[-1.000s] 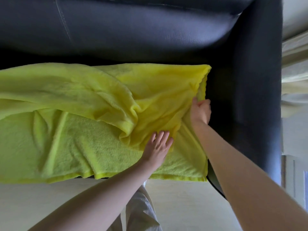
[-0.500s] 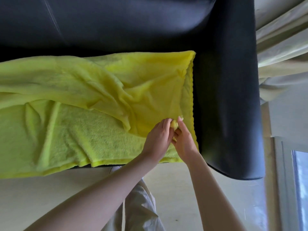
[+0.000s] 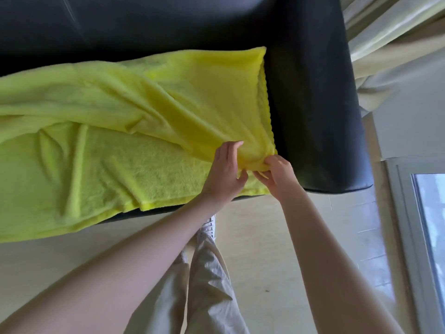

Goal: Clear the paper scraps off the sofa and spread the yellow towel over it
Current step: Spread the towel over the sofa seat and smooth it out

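Note:
The yellow towel (image 3: 115, 131) lies rumpled across the seat of the black leather sofa (image 3: 313, 104), its front edge hanging over the seat front. A folded-over layer runs diagonally toward the right front corner. My left hand (image 3: 225, 173) grips that folded layer near the towel's right front corner, fingers curled over the cloth. My right hand (image 3: 277, 175) pinches the same bunched corner from the right, beside the sofa's armrest. No paper scraps show on the sofa.
The sofa's black armrest (image 3: 320, 141) stands just right of the hands. Pale curtains (image 3: 390, 49) hang at the upper right and a window frame (image 3: 414, 225) runs down the right edge. My legs in light trousers (image 3: 207, 280) stand on the pale floor.
My right hand came off the towel's right edge near the armrest and moved to the front corner beside my left hand. Both hands now hold the bunched corner, drawn toward the seat front.

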Tool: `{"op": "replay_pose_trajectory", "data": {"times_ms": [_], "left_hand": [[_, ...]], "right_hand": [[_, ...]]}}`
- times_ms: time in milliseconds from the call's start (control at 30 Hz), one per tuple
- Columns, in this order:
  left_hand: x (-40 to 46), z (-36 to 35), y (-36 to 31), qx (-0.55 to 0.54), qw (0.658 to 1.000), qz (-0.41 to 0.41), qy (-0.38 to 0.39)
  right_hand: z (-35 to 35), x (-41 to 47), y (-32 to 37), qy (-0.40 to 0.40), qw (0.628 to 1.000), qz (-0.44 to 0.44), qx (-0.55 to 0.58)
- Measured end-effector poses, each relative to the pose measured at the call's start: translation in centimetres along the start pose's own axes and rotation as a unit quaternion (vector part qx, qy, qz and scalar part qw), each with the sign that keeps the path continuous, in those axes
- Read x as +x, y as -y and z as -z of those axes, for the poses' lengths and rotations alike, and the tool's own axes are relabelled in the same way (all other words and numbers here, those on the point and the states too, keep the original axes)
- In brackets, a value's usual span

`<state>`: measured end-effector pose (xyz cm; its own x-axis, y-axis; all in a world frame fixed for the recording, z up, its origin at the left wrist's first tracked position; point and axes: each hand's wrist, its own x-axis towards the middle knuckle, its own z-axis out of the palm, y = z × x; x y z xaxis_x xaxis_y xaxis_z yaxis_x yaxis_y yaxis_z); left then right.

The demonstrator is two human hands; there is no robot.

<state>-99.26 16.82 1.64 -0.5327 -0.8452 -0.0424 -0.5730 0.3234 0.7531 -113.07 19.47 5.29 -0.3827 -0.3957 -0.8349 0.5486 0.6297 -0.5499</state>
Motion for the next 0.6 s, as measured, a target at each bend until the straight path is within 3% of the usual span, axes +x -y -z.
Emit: {"op": "replay_pose_trajectory", "data": {"times_ms": [167,333,467,600], "left_hand": [[0.0,2.2,3.1,0.243,0.967,-0.028,0.068],[-0.2,4.5,5.7,0.340,0.940,-0.014,-0.013],[-0.1,5.3,6.4,0.334,0.937,-0.080,-0.061],[-0.2,5.8,6.0,0.231,0.967,-0.079,-0.071]], "right_hand": [[2.2,-1.7,-0.8,-0.029,0.995,0.040,0.088],[3.5,-2.5,-1.4,-0.031,0.991,0.066,0.112],[4.0,-2.4,-0.9,-0.045,0.988,0.067,0.129],[4.1,-2.3,0.0,-0.065,0.988,0.081,0.118]]}}
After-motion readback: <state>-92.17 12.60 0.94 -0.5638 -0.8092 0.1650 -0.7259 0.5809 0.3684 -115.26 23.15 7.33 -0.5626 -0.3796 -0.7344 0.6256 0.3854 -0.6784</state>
